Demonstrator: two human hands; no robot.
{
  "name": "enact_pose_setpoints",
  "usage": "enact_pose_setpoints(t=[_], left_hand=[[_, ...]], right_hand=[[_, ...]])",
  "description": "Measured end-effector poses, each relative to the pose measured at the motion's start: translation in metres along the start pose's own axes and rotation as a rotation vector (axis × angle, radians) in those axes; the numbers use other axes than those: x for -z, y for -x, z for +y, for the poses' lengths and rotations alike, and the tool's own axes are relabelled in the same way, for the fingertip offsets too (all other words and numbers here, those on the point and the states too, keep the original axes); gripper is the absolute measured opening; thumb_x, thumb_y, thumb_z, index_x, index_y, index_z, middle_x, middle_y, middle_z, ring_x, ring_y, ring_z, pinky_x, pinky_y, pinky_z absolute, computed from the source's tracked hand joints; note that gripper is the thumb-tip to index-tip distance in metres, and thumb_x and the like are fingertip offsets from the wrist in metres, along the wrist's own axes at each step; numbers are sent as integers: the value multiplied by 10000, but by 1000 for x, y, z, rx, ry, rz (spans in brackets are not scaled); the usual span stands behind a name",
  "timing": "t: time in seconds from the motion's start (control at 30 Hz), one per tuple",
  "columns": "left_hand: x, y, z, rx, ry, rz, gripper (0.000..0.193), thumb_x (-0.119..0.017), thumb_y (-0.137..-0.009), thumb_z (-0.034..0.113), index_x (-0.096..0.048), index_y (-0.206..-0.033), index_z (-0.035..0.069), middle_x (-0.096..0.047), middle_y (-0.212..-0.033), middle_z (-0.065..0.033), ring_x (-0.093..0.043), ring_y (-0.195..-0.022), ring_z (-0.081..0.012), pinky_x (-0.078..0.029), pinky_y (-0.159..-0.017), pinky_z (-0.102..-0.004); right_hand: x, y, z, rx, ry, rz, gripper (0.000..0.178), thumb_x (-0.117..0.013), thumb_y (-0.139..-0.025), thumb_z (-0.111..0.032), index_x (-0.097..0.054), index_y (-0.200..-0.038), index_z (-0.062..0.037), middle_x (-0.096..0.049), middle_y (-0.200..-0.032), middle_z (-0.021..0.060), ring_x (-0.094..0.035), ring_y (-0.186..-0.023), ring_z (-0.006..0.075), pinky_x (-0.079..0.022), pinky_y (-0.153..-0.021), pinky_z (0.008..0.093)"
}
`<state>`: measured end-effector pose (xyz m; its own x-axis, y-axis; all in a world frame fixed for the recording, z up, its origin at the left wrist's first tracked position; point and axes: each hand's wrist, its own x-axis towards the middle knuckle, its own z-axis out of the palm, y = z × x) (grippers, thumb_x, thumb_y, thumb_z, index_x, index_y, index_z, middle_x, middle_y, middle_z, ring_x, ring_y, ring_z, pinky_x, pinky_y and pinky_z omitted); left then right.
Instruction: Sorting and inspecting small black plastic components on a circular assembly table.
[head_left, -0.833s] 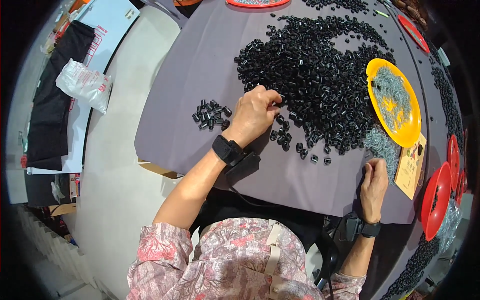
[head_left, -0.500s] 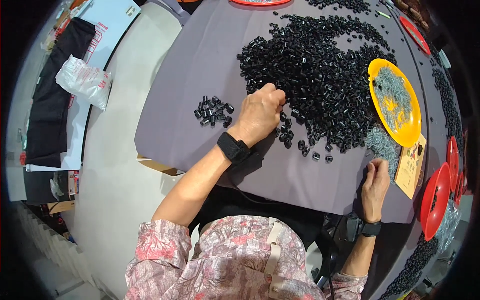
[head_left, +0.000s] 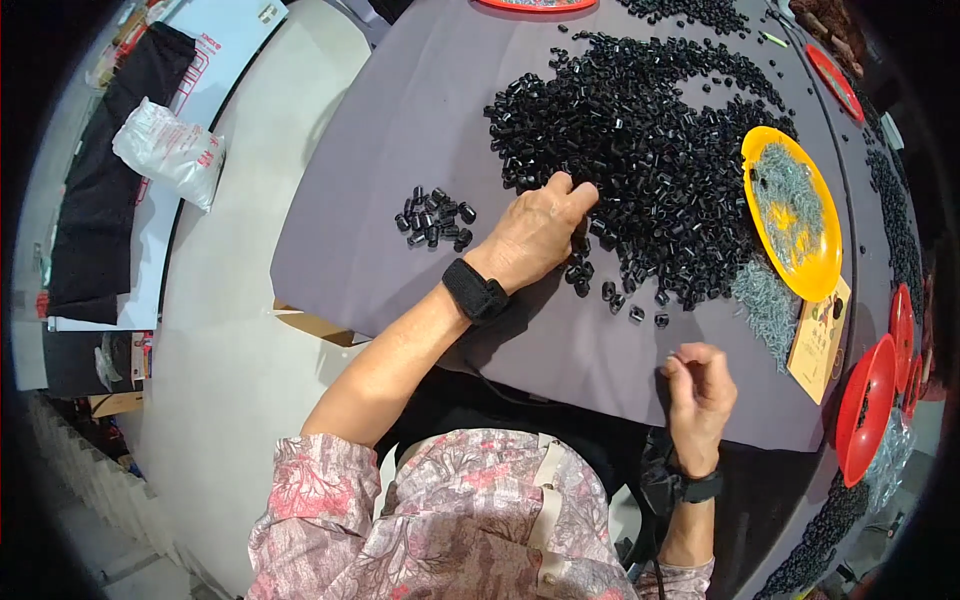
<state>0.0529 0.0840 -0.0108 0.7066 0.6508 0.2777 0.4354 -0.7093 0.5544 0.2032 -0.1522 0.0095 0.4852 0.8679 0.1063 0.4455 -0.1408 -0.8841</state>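
Note:
My left hand [head_left: 532, 232] is at the near left edge of a big heap of small black cylindrical pieces [head_left: 640, 150]. Its fingers curl down against the heap, and whatever is between them is hidden. A small separate cluster of the same black pieces [head_left: 434, 217] lies left of this hand. Over the table's near edge, my right hand [head_left: 700, 395] is closed in a pinch, thumb against forefinger. Anything at its fingertips is too small to name. Beyond it lies a loose pile of thin silvery pins [head_left: 766, 312], beside a yellow plate [head_left: 822, 268] holding more of them.
A tan printed card [head_left: 815, 350] lies near the yellow plate. Red dishes [head_left: 868, 410] and a clear plastic bag [head_left: 893, 455] are at the right. Another red plate [head_left: 540, 5] sits at the far edge. A white plastic bag [head_left: 170, 150] rests on a box at the left.
My right hand has moved left, away from the silvery pins, and is now pinched near the table's front edge. The left hand has shifted slightly right along the heap.

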Motion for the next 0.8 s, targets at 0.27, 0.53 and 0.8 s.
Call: enact_pose_setpoints(t=[0.27,0.53,0.8], left_hand=[[10,6,0,-3,-26,-54,120,-570,-779,-75,-612,-884,-36,-560,-924,-214,-630,-796,-410,-545,-733,-455],[27,19,11,198,323,31,112,-623,-795,-23,-640,-906,-27,-620,-794,-153,-663,-703,-248,-539,-580,-336],[19,90,43,693,1583,-121,137,-637,-927,50,-630,-1047,-15,-671,-869,-87,-659,-693,-130,-572,-605,-259]], right_hand=[[-18,-9,-9,181,113,-55,125,-579,-835,109,-612,-932,39,-611,-845,78,-594,-697,119,-480,-635,233],[-20,-5,-14,149,137,-20,115,-582,-844,105,-611,-931,36,-616,-843,66,-585,-711,99,-475,-637,226],[-63,-19,-47,109,-200,-94,126,-550,-846,70,-614,-942,18,-603,-852,97,-606,-683,149,-481,-610,274]])
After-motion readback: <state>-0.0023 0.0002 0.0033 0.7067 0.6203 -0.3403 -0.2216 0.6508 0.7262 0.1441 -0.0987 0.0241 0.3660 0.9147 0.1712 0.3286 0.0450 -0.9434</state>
